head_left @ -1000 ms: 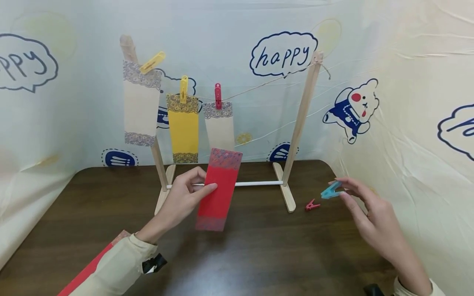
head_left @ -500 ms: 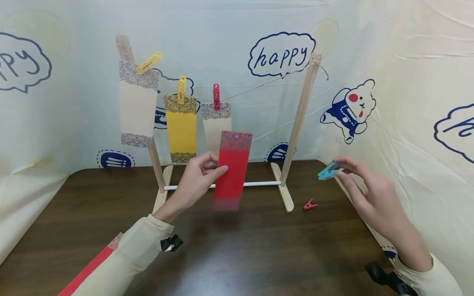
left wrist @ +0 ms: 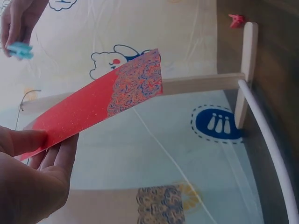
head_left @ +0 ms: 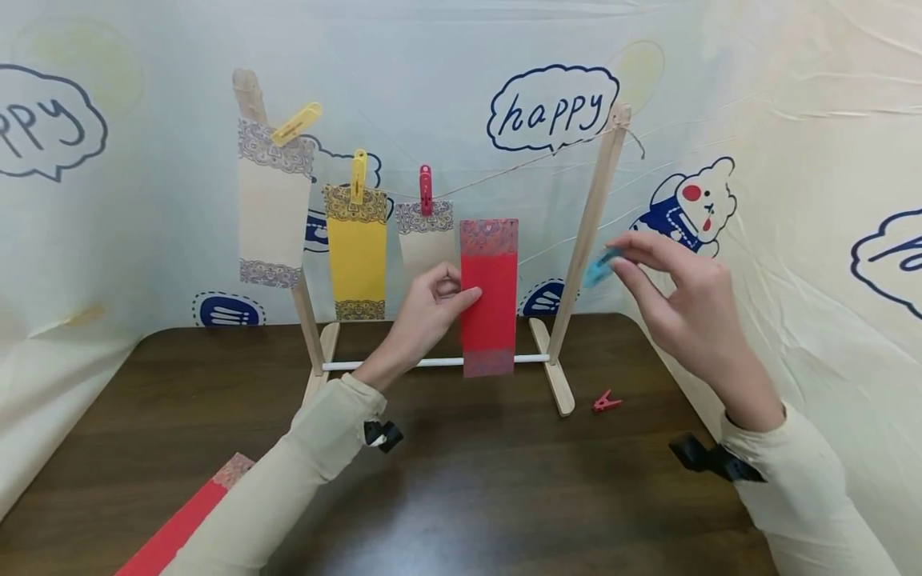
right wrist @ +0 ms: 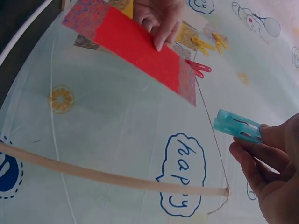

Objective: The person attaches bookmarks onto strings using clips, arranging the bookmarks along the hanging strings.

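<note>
My left hand (head_left: 432,308) pinches a red card (head_left: 490,300) with patterned bands at both ends by its left edge, thumb in front. The card hangs upright in front of the wooden stand, its top below the string (head_left: 504,171). Between thumb and fingers of my right hand (head_left: 677,300) is a light blue clothespin (right wrist: 237,126), near the stand's right post (head_left: 594,216). On the string to the left, a red clothespin (head_left: 426,190) holds a cream card (head_left: 425,240), partly hidden by my left hand. Yellow clothespins hold a yellow card (head_left: 358,264) and another cream card (head_left: 270,212).
A small red clothespin (head_left: 607,401) lies on the dark wooden table (head_left: 461,496) right of the stand's foot (head_left: 553,376). Another red card (head_left: 187,512) lies at the front left, partly under my left forearm. A white rod (head_left: 439,362) joins the stand's feet.
My left hand has carried the red card up and to the right, and the card now hangs straighter. My right hand has raised the blue clothespin and brought it left, closer to the post.
</note>
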Action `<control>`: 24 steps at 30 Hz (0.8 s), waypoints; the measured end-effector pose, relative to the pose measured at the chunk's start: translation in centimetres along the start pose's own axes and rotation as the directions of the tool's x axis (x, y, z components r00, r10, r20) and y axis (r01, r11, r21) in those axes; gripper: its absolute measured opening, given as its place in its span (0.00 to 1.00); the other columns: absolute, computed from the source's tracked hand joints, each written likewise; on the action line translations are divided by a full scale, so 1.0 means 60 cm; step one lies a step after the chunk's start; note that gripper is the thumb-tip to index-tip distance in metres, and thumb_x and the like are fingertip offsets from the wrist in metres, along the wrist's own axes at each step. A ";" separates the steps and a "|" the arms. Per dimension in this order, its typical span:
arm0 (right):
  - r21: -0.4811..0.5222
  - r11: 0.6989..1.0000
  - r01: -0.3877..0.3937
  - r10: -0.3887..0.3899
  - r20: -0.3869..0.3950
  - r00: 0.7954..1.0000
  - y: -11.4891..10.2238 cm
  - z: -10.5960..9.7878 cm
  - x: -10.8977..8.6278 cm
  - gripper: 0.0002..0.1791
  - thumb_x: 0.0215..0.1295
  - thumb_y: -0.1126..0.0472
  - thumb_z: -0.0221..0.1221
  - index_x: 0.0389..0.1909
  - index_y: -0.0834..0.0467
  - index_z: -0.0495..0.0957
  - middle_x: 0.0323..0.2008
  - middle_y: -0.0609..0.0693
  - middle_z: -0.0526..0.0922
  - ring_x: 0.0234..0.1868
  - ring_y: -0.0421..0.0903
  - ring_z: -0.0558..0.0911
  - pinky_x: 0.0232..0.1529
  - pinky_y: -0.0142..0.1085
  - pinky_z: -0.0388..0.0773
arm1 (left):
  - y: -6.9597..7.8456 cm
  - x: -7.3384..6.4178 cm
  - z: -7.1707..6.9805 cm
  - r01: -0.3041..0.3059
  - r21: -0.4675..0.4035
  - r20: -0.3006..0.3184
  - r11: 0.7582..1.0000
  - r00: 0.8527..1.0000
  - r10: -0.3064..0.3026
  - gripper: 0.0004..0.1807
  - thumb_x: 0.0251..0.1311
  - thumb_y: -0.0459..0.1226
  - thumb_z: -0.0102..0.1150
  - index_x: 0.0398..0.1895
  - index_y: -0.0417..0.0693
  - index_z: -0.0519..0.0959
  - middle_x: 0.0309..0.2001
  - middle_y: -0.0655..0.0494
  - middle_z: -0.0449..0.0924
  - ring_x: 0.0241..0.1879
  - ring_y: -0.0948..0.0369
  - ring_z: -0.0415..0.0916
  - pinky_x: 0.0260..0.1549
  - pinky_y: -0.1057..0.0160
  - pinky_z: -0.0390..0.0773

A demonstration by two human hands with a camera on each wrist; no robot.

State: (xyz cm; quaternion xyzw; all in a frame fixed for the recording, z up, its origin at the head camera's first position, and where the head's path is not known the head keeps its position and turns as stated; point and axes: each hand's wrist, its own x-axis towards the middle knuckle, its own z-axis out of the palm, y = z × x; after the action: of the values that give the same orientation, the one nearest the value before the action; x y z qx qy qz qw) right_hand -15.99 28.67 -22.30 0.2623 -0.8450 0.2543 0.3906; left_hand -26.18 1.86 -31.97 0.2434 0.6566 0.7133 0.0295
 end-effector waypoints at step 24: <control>0.048 0.997 0.060 -0.061 0.032 0.998 0.002 0.082 0.222 0.13 0.71 0.61 0.59 0.48 0.65 0.83 0.45 0.57 0.88 0.52 0.47 0.85 0.64 0.32 0.68 | 0.014 0.058 0.031 -0.005 -0.031 -0.071 1.000 0.997 0.003 0.06 0.69 0.33 0.58 0.43 0.39 0.72 0.46 0.42 0.84 0.42 0.52 0.85 0.43 0.55 0.84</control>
State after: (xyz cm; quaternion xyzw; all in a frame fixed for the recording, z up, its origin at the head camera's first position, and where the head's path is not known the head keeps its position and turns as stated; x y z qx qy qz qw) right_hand -26.08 22.39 -14.52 0.3011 -0.8369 0.2579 0.3774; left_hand -28.32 4.71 -30.04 0.2187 0.6456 0.7317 0.0082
